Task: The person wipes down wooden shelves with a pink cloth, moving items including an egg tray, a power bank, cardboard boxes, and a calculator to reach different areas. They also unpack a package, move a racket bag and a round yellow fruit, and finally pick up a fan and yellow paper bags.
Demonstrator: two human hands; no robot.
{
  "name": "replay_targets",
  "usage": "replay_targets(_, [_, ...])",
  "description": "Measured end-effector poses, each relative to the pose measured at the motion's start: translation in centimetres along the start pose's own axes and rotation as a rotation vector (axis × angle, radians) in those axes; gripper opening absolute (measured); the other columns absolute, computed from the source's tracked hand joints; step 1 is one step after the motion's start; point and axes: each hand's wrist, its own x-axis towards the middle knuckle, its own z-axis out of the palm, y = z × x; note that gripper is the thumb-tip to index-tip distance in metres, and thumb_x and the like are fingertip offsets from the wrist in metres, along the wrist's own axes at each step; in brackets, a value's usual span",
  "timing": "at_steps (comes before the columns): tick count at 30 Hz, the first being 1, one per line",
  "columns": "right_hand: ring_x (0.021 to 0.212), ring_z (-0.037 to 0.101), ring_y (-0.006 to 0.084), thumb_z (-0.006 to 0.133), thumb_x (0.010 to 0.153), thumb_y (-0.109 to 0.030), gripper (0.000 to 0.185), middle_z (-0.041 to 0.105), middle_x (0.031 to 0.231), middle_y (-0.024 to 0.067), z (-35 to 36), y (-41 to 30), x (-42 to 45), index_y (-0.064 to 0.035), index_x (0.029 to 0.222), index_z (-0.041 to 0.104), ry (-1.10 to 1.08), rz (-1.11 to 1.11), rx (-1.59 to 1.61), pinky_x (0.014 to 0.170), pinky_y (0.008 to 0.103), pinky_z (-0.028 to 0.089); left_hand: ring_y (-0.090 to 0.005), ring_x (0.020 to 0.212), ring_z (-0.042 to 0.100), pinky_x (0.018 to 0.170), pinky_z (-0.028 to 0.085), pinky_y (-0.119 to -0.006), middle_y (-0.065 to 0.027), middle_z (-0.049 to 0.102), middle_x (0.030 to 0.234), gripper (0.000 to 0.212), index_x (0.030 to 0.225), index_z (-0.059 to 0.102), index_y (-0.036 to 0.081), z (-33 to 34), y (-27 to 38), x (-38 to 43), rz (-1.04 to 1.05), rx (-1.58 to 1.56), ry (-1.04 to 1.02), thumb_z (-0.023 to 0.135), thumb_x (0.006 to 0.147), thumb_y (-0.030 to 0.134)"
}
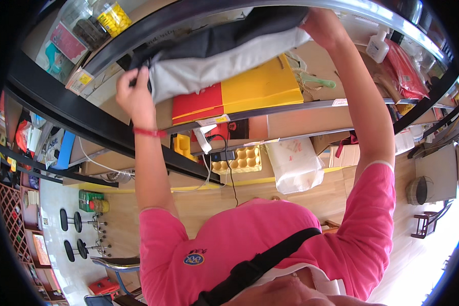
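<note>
A long piece of folded cloth, black on one side and silver-grey on the other point(222, 63), is stretched between my two hands within the shelving. My left hand point(137, 91) pinches its left end between thumb and fingers. The far right end is gripped by my right hand point(325, 26), whose fingertips are partly hidden at the shelf's upper rail. Beneath the cloth, a flat red and yellow paper bag point(260, 86) with rope handles lies on the shelf board, partly covered by the cloth.
Black metal shelf rails point(88, 111) cross close to both forearms. A white pump bottle point(378, 46) and red plastic packages point(405, 72) are at the right. Lower down are a power strip point(202, 139) with cables, a yellow egg tray point(244, 158) and a white plastic bag point(296, 164).
</note>
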Motion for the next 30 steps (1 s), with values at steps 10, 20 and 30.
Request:
replay_targets(10, [0.06,0.058,0.017,0.042,0.075,-0.075,0.087,0.058,0.077,0.0157,-3.6,-1.8,-7.2,-0.0073,0.128,0.041,0.115,0.76,-0.376,0.059,0.0268,0.051,-0.0179,0.107,0.047,0.096,0.033,-0.029,-0.0086,0.052,0.109,0.05,0.124,0.038,0.001,-7.5,-0.9,-4.6,-0.257,-0.468,-0.478,0.059,0.082,0.016])
replay_targets(20, [0.067,0.054,0.0131,0.062,0.071,-0.004,0.032,0.059,0.08,0.0073,-0.5,4.2,-2.8,0.0019,0.102,0.056,0.103,0.57,-0.074,0.058,0.0256,0.045,-0.0188,0.102,0.054,0.089,0.043,-0.026,-0.0144,0.051,0.118,0.056,0.131,0.034,-0.007,-4.8,-5.3,0.1,-0.767,-0.598,-0.679,0.051,0.079,0.004])
replay_targets(30, [0.083,0.057,0.0104,0.057,0.073,0.004,0.038,0.062,0.095,0.0042,3.3,-2.9,-10.1,0.0003,0.11,0.055,0.406,0.013,0.126,0.078,0.023,0.043,-0.024,0.117,0.046,0.1,0.036,-0.031,-0.0176,0.044,0.127,0.072,0.13,0.034,-0.006,-6.6,-2.0,-2.4,-0.48,-0.901,-0.431,0.035,0.059,-0.014])
